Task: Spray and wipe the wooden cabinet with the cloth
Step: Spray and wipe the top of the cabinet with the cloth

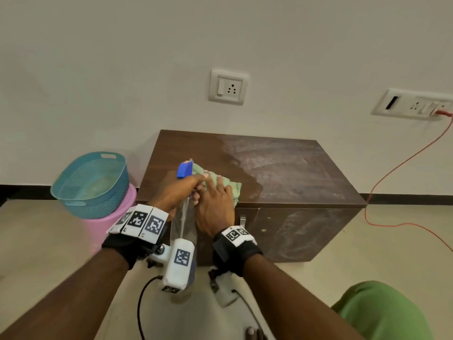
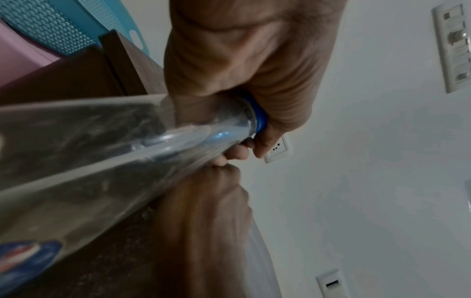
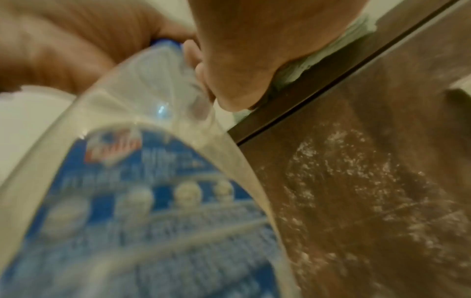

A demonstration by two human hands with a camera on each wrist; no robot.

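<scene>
1. Left hand curled round the neck of a clear spray bottle, blue nozzle aimed away toward the wall, bottle's long axis running back toward the body.
2. Right hand pressed flat, fingers straight, on the green cloth at the front edge of the wooden cabinet, just beside the bottle.
3. Dusty, streaked patch spread to the right of the cloth; darker, cleaner-looking wood to the left.
4. Right hand nearer that patch; likely a sweep rightward next.
</scene>
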